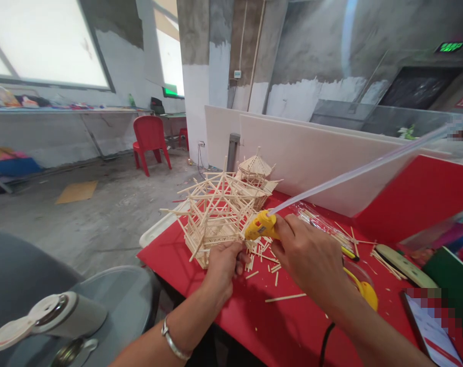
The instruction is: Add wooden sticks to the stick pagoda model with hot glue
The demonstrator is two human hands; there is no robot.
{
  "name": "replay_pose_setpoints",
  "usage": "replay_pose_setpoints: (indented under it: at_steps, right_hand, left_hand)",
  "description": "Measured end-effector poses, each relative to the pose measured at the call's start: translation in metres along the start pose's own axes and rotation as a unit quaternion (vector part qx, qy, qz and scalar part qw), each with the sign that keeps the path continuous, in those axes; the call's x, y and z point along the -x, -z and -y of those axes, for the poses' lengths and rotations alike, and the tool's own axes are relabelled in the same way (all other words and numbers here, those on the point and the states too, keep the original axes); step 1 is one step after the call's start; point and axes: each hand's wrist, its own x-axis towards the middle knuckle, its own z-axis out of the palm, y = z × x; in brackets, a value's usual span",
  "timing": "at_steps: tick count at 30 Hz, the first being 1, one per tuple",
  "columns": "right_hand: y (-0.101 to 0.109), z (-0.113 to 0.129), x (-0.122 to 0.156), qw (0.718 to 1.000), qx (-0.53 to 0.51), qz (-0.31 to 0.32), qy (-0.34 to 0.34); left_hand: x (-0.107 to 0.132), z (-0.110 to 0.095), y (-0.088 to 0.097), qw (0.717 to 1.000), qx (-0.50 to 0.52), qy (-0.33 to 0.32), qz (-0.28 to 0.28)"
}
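A model frame of thin wooden sticks stands on the red table. My left hand is closed at its lower right corner, pinching the frame or a stick there. My right hand grips a yellow glue gun whose nozzle points left at the frame. A long clear glue stick runs from the back of the gun up to the right. A smaller stick model with a pointed roof stands behind the frame.
Loose cut sticks lie scattered on the table under my hands. White boards line the table's far side. A phone lies at right. A white bottle rests on a grey stool at lower left. A red chair stands beyond.
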Motion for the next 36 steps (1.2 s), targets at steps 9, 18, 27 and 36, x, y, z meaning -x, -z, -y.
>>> replay_pose_setpoints:
  at_steps: [9,18,27,36]
  right_hand:
    - [-0.0022,-0.0005,-0.0006,1.000,0.006,-0.007,0.003]
    - [-0.0016,-0.0001,-0.0017,1.000,0.005,-0.012,0.013]
    - [-0.0021,-0.0001,-0.0005,1.000,0.004,-0.011,0.013]
    - [-0.0017,-0.0022,0.0032,1.000,0.012,-0.021,0.008]
  left_hand:
    - [-0.0007,-0.0011,-0.0009,1.000,0.003,0.001,0.004]
    - [-0.0004,-0.0012,-0.0009,1.000,0.001,0.001,0.006]
    - [-0.0030,0.0012,0.0000,1.000,0.002,-0.003,0.011]
    - [-0.0039,0.0023,0.0006,1.000,0.006,0.005,0.010]
